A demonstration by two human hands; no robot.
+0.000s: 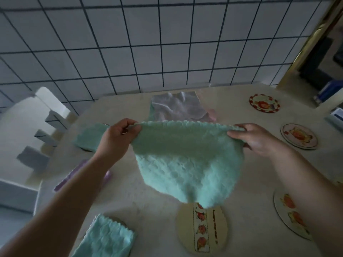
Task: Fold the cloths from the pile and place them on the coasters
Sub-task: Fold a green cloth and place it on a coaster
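A mint-green fluffy cloth point(182, 160) hangs in the air above the table, stretched between both hands. My left hand point(116, 138) pinches its top left corner and my right hand point(259, 139) pinches its top right corner. Behind it lies the pile point(178, 106), with a pale lilac cloth on top. One folded green cloth point(89, 136) lies at the left and another point(107, 238) sits on a coaster at the front left. A purple folded cloth point(74, 175) lies under my left forearm. Bare round coasters lie at the front centre point(217, 232), the back right point(264, 103), the right point(298, 136) and the near right point(289, 214).
A tiled wall with dark grout point(148, 43) rises right behind the table point(148, 201). White foam packing blocks point(27, 130) stand at the left edge. A doorway with a gold frame point(311, 39) opens at the right, with blue and white boxes point(332, 101) beside it.
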